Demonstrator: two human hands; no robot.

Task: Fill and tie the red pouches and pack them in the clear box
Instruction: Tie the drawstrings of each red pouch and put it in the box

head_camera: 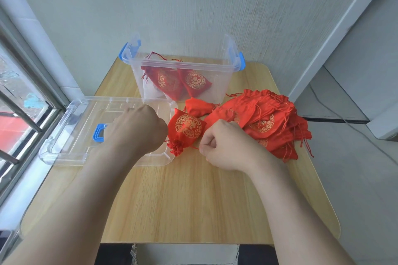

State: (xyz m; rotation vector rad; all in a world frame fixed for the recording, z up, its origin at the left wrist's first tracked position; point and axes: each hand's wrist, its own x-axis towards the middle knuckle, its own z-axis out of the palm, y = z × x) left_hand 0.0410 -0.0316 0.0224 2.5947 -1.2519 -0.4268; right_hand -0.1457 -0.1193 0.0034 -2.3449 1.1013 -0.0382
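Observation:
A filled red pouch (pixel 187 129) with a gold round print lies on the wooden table, its gathered neck (pixel 176 147) pointing toward me. My left hand (pixel 137 128) and my right hand (pixel 221 144) sit on either side of the neck, each fist pinching one end of the thin red drawstring, which runs taut between them. Another stuffed red pouch (pixel 199 107) lies just behind it. At the back stands the clear box (pixel 224 80) with blue latches, holding two filled pouches (pixel 195 82). A heap of flat red pouches (pixel 267 120) lies to the right.
The box's clear lid (pixel 71 133) with a blue handle lies flat at the left, partly under my left hand. A window with metal bars runs along the left side. A wall stands close behind the table (pixel 193 204), and the table's front edge is near me.

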